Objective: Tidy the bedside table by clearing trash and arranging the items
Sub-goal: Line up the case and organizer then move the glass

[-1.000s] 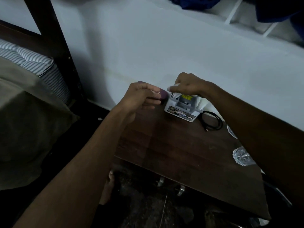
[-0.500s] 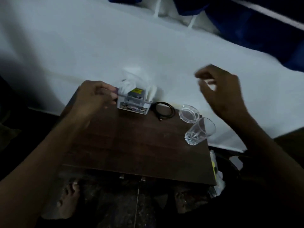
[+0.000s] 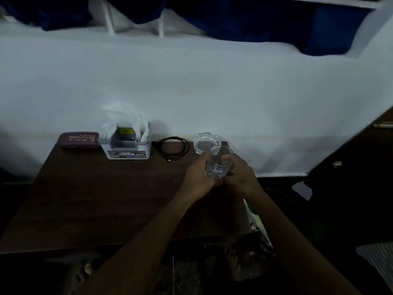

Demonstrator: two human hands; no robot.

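Presently, the record read as follows.

Task item: a clear drinking glass [image 3: 218, 165] was held just above the back right corner of the bedside table [image 3: 102, 194], tilted, just in front of a glass ashtray [image 3: 205, 142].

Left hand: the left hand [image 3: 198, 177] was wrapped round the glass from its left side.

Right hand: the right hand [image 3: 239, 175] was curled round the glass from its right side; both hands were together on it.

Handling: the glass was judged rigid, smooth, fairly slippery and breakable. The grip belonged on the lower wall near the thick base, not on the thin rim. It should be set down gently, clear of the ashtray.

Other items: a maroon spectacle case [image 3: 80, 139], a white box with tissue [image 3: 127, 143] and a coiled black cable [image 3: 173, 146] lay in a row along the wall edge.

Change from earlier frame: half a second before, the glass lay on its side on the table, the right hand hovered open above it, and the left hand was at the case beside the box. Both hands had since moved onto the glass.
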